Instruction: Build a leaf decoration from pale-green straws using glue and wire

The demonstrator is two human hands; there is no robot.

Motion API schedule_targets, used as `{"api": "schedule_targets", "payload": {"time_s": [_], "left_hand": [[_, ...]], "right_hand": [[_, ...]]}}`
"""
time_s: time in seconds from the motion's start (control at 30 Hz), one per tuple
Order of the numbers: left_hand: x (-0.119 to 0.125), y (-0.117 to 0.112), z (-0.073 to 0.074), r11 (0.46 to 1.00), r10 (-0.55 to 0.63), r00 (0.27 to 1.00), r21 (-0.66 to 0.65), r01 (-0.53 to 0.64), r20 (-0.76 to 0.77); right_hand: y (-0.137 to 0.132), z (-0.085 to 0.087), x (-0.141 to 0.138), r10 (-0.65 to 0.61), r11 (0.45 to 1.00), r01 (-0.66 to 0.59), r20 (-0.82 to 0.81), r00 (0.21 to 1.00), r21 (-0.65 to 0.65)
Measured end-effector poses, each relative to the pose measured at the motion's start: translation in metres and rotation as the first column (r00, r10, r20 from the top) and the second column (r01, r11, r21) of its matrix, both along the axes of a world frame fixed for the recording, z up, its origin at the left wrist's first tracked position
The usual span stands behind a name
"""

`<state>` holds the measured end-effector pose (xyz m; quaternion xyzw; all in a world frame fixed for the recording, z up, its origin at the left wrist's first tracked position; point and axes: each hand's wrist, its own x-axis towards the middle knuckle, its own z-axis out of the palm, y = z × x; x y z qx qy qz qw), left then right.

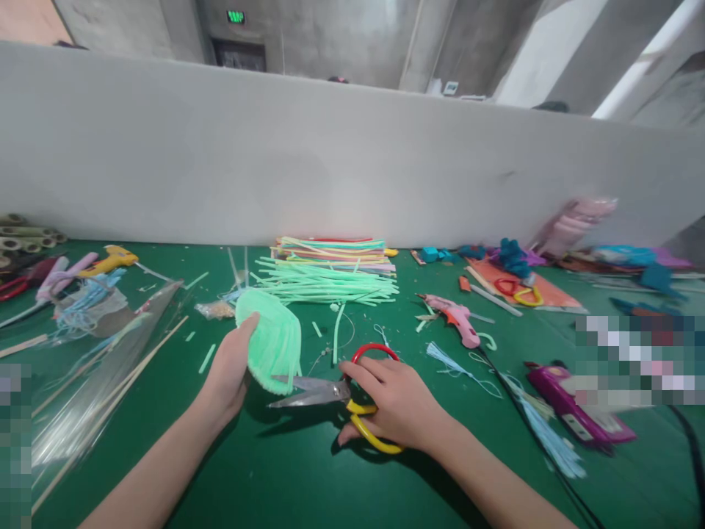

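Observation:
My left hand (228, 371) grips a light green ribbed disc made of straws (269, 340) and holds it tilted just above the green table (286, 470). My right hand (391, 404) is closed around the red and yellow handles of a pair of scissors (335, 393). The scissors' blades point left and their tips touch the lower edge of the green disc. A pile of loose light green straws (324, 286) lies right behind the disc.
A stack of coloured sheets (335, 250) sits behind the straws. A pink glue gun (457, 317) lies to the right, a yellow one (113, 258) at the left. Clear plastic wrap and thin sticks (93, 389) lie at the left, a purple box (578, 415) at the right.

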<state>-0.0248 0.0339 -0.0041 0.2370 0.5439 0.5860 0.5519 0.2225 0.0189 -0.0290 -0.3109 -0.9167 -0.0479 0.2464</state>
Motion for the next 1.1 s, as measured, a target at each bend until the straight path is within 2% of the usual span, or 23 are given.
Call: {"api": "schedule_targets", "payload": {"time_s": [0.23,0.53,0.9,1.1], "left_hand": [[0.0035,-0.0010,0.0019,1.000,0.029,0.999,-0.007,-0.030,-0.013],[0.0068,-0.0015,0.0024,0.998,0.060,0.998,-0.036,-0.060,-0.011],[0.0072,0.0003,-0.0006,0.998,0.055,0.998,-0.039,-0.055,0.009],[0.0061,0.0012,-0.0034,0.999,0.043,0.999,-0.031,-0.043,-0.006]], "right_hand": [[-0.0019,0.0042,-0.0003,-0.001,0.997,-0.001,0.023,1.000,0.073],[-0.0037,-0.0010,-0.0006,-0.023,0.996,0.020,0.028,0.999,0.087],[-0.0060,-0.0050,-0.0033,-0.079,0.988,0.073,0.043,0.996,0.136],[-0.0089,-0.0035,-0.0079,-0.060,0.985,0.057,0.008,0.998,0.166]]}}
